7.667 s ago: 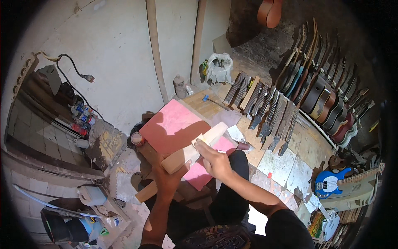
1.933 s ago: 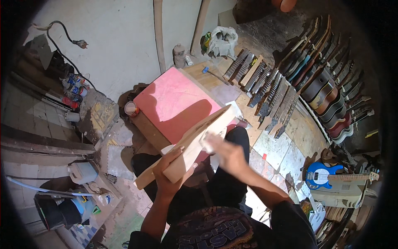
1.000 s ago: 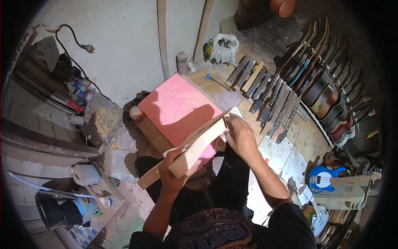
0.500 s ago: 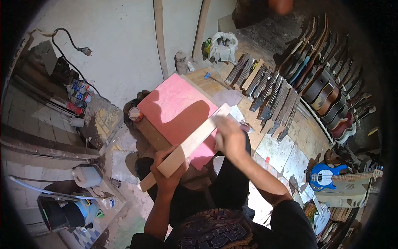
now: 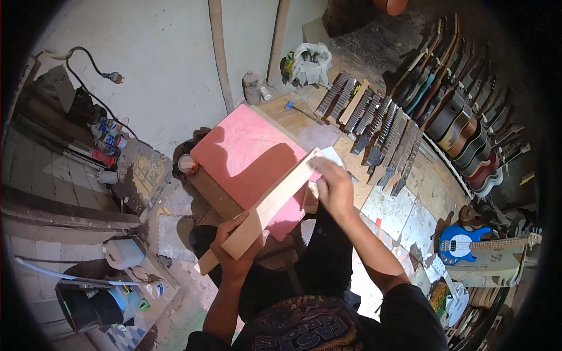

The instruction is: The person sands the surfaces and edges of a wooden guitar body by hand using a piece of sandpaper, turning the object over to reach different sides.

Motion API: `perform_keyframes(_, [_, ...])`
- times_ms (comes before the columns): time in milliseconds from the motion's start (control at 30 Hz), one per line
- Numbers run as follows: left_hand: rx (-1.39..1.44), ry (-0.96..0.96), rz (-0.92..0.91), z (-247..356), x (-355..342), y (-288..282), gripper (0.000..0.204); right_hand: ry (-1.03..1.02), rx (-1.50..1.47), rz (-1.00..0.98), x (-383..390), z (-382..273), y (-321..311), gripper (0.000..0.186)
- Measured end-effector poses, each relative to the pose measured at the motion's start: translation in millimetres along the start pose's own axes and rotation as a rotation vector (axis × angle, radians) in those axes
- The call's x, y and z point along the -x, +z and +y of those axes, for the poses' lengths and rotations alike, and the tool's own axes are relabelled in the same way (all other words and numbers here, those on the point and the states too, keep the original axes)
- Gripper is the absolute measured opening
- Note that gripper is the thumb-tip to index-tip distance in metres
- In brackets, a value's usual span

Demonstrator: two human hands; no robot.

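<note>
My left hand [image 5: 235, 245] is closed around the near, lower-left end of a long piece of pale wood [image 5: 269, 201], held at a slant over my lap. At its far end, my right hand [image 5: 331, 184] has fingers curled against the side; they are blurred, and anything inside them is hidden. Under and beyond the wood lies a pink board [image 5: 240, 146] on a wooden support [image 5: 216, 196], with dark shadows across it. A small open can [image 5: 187, 164] stands by the board's left corner.
Guitar necks [image 5: 363, 120] lie in a row at upper right before racked guitars [image 5: 453, 134]. A blue bass guitar [image 5: 459, 247] rests at right. A jug [image 5: 123, 254] and black bucket [image 5: 82, 307] are at lower left. Two poles [image 5: 219, 52] lean on the back wall.
Earlier my right hand rubbed across the wood with a small light piece; now it is at the far end, slightly higher than half a second ago. The wood's angle has shifted; my left hand still grips it.
</note>
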State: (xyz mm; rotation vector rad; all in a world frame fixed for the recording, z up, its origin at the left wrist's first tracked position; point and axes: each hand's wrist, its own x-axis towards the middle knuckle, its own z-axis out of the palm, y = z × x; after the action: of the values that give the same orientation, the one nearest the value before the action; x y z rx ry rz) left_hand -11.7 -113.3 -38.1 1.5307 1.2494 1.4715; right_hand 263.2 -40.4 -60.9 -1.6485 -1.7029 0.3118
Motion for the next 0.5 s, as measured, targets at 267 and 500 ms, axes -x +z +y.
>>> perform_keyframes(267, [0.022, -0.014, -0.014, -0.5, 2.8, 2.3, 0.055, -0.21, 0.009, 0.033, 25.5, -3.0, 5.8, 0.051])
perform_keyframes(500, [0.026, 0.013, -0.006, -4.2, 9.1, 5.3, 0.055, -0.244, -0.021, -0.136, 39.6, -45.8, -5.5, 0.049])
